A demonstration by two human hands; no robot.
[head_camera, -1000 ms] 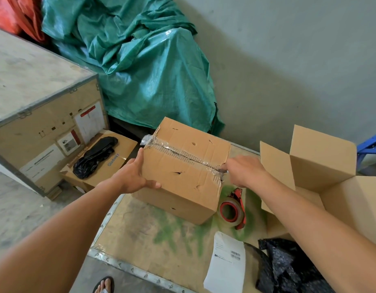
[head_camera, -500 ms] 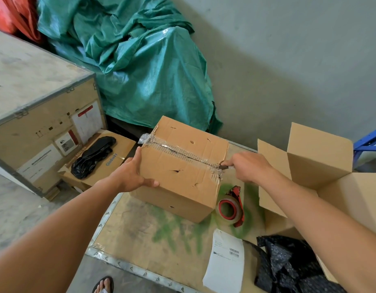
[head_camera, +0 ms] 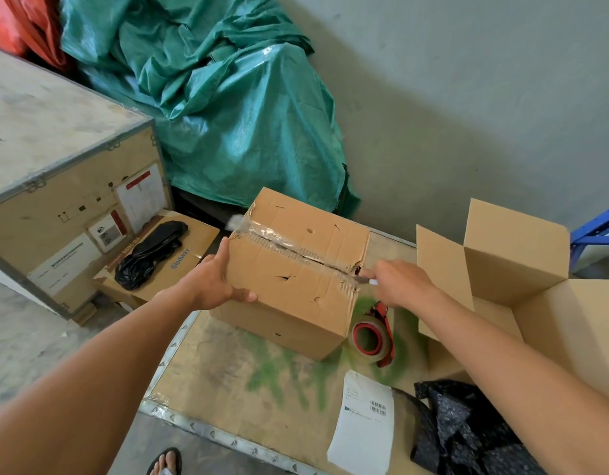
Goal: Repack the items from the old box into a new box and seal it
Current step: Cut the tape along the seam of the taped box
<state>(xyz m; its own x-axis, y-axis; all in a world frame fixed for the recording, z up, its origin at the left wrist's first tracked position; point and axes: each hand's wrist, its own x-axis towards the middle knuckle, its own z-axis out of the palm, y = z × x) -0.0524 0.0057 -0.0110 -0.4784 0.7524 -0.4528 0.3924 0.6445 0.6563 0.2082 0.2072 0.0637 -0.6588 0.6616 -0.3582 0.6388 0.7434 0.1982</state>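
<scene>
Two-handed, I'm gripping the old box (head_camera: 296,303) steady with my left hand (head_camera: 214,284), right hand (head_camera: 400,282) pinching a cutter (head_camera: 367,279) at its tape (head_camera: 286,246).

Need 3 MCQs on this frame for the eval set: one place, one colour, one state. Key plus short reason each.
1. The new box has its top flaps:
A. taped shut
B. folded shut, untaped
C. standing open

2. The tarp behind the old box is:
A. green
B. yellow
C. white

3. The tape dispenser lies:
A. inside the new box
B. on the tabletop beside the old box
C. atop the tarp

Key: 1 C, the flaps stand up and the inside shows; 2 A, teal-green folds; 3 B, it sits by the old box's near right corner.
</scene>
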